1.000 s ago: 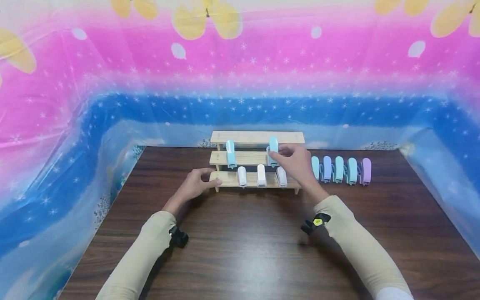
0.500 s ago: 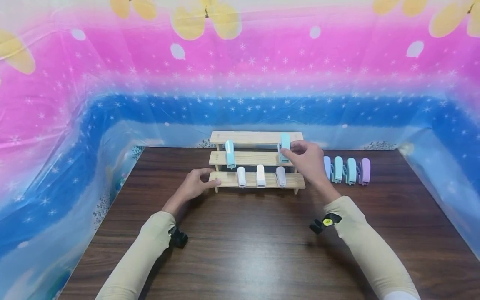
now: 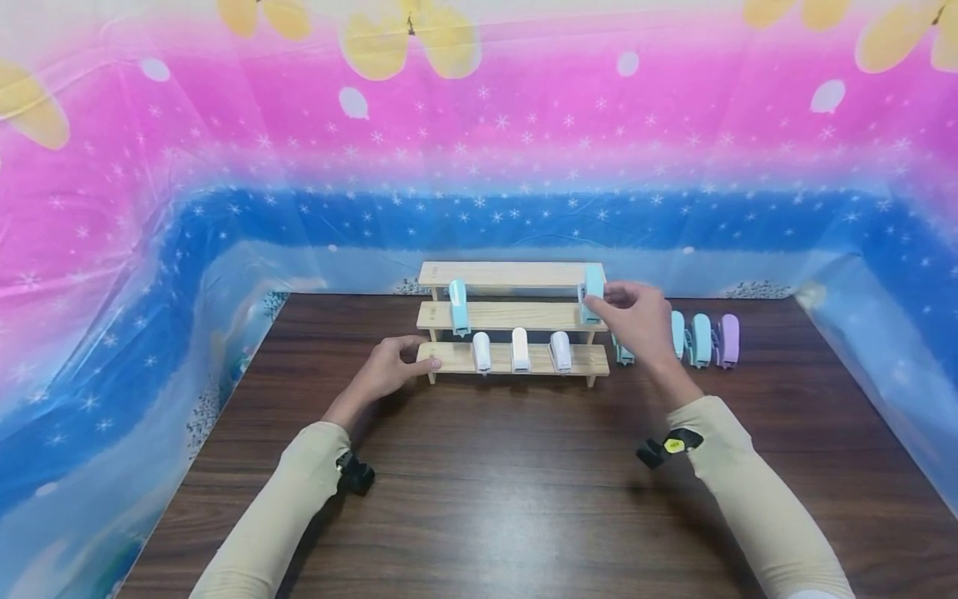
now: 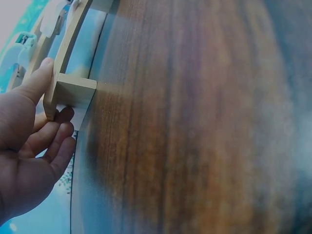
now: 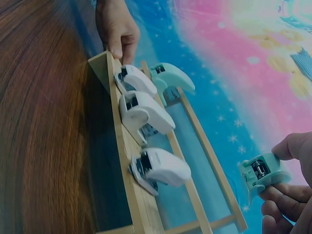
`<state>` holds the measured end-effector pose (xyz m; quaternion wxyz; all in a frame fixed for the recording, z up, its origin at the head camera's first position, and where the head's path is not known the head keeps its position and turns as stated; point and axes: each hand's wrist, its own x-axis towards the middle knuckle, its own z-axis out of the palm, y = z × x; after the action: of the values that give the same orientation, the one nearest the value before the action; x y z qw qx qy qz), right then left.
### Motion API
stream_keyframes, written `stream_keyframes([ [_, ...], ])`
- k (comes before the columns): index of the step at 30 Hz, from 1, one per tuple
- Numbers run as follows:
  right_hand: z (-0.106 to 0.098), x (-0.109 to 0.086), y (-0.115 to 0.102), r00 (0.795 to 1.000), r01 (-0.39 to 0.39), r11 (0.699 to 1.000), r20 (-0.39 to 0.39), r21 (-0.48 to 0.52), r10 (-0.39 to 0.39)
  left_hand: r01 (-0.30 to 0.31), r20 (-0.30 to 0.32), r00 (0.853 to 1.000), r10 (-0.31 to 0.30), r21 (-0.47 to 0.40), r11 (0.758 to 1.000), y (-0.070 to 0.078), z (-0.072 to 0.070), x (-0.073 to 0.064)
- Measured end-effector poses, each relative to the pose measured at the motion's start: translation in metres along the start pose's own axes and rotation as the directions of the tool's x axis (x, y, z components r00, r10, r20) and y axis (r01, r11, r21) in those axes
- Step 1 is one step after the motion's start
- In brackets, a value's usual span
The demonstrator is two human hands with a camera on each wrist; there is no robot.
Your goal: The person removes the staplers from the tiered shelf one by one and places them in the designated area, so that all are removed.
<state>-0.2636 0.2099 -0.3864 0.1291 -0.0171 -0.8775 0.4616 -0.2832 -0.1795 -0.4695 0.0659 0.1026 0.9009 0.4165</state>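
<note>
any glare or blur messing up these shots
Head view: pale glare on the middle of the table, soft shadow beside the left sleeve. Left wrist view: table grain smeared, bluish haze at the right edge, left hand clearer. Right wrist view: backdrop washed out toward the upper right, wooden rack readable.

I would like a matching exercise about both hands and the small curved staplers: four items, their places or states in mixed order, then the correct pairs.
1. Left hand
2. Right hand
3. Purple stapler
4. Three white staplers

A. On the brown wooden table
B. Holding a turquoise stapler
C. Lowest tier of the pale wooden rack
D. Gripping the rack's end

Pairs: 1-D, 2-B, 3-A, 4-C
</note>
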Motion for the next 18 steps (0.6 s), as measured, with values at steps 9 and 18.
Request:
stream_keyframes([
  [9, -0.014, 0.001, 0.008, 1.0, -0.019, 0.999, -0.016, -0.026, 0.019, 0.002, 0.004, 1.0, -0.002, -0.004, 1.0, 0.0, 0.0, 0.001],
  [18, -0.025, 0.001, 0.023, 0.998, -0.03, 0.998, -0.048, -0.047, 0.027, -0.005, 0.006, 1.0, 0.005, 0.008, 1.0, 0.0, -0.001, -0.001],
])
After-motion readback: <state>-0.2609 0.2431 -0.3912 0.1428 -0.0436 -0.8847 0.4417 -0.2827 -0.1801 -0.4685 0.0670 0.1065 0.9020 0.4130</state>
